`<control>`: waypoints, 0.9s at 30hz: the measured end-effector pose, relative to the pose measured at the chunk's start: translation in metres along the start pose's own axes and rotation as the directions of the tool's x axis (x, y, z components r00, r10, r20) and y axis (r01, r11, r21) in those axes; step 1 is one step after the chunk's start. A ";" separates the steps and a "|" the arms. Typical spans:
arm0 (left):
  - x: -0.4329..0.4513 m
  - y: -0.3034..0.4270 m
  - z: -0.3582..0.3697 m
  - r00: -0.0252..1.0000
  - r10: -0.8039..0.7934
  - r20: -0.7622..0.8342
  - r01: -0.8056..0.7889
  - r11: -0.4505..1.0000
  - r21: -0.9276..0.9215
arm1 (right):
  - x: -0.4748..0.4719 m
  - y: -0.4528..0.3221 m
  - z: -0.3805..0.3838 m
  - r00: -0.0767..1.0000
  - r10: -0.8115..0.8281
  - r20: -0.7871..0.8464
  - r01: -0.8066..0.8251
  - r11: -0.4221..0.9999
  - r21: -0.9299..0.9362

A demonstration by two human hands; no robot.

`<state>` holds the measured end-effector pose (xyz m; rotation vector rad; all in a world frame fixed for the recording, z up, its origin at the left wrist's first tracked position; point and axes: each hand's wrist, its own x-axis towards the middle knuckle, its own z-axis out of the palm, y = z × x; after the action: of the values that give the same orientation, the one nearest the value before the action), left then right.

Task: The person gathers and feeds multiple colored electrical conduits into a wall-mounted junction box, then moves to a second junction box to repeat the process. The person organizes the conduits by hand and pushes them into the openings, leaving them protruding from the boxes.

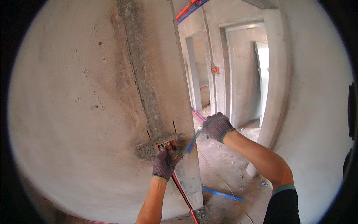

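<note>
My left hand (164, 164), in a dark knitted work glove, is at the lower edge of an electrical back box (166, 144) set in the plastered wall. Several coloured wires show inside the box. From there a green wire (183, 152) runs up and right to my right hand (218, 127), also gloved. The right hand is closed around the wire, out past the wall's corner. A blurred blue piece (190, 146) hangs by the wire between the hands. Whether the left fingers pinch the wire is hidden.
A mortar-filled chase (141, 70) rises above the box. A red conduit (183, 193) runs down below it. On the floor lie a blue pipe (222, 193), a thin pale cable (218, 175) and scattered debris. Doorways (223, 70) and another orange-red wall box (215, 70) are beyond.
</note>
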<state>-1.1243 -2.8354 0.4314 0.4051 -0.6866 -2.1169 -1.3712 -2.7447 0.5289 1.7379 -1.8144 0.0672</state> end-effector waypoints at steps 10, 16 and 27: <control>-0.049 -0.013 0.002 0.443 0.200 0.874 -0.517 -0.740 0.431 | -0.091 -0.028 -0.018 0.916 -0.386 -0.105 0.398 0.854 0.335; -0.020 0.004 -0.038 0.455 0.104 0.885 -0.607 -0.690 0.393 | -0.088 -0.020 -0.034 0.796 -0.589 -0.143 0.592 0.805 -0.019; -0.001 0.018 -0.047 0.446 0.498 0.744 -0.842 -0.049 0.538 | -0.071 -0.033 0.015 0.830 0.549 -0.101 -0.212 0.477 0.853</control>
<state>-1.0886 -2.8590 0.4055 0.1295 -1.8203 -0.5536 -1.3506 -2.6927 0.4713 1.5969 -1.9671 1.5773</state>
